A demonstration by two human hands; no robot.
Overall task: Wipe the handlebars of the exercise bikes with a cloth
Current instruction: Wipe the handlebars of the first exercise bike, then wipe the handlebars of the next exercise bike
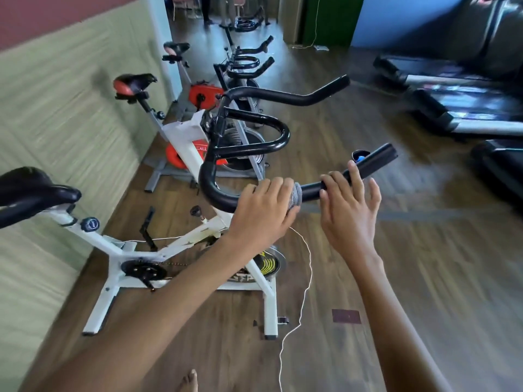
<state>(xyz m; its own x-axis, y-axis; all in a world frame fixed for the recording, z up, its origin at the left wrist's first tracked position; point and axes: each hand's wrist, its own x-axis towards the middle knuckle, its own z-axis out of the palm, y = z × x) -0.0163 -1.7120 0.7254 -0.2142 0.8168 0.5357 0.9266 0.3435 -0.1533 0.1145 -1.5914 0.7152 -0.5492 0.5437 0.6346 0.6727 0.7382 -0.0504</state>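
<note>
A white exercise bike [113, 250] stands close in front of me with black handlebars [215, 190]. My left hand [263, 210] is wrapped around the near handlebar arm with a grey cloth [295, 193] pressed under its fingers. My right hand [348, 205] hovers just to the right, fingers spread, its fingertips touching the same bar [368, 162] without closing on it. The far handlebar arm [297, 97] and the inner loop [271, 131] are free.
More bikes, a white one with red parts [198, 97] and others behind it, line the green wall [56, 108] on the left. Treadmills [458, 108] fill the right side. A white cord [305, 278] trails over the wooden floor. My bare toes [188, 381] show at the bottom.
</note>
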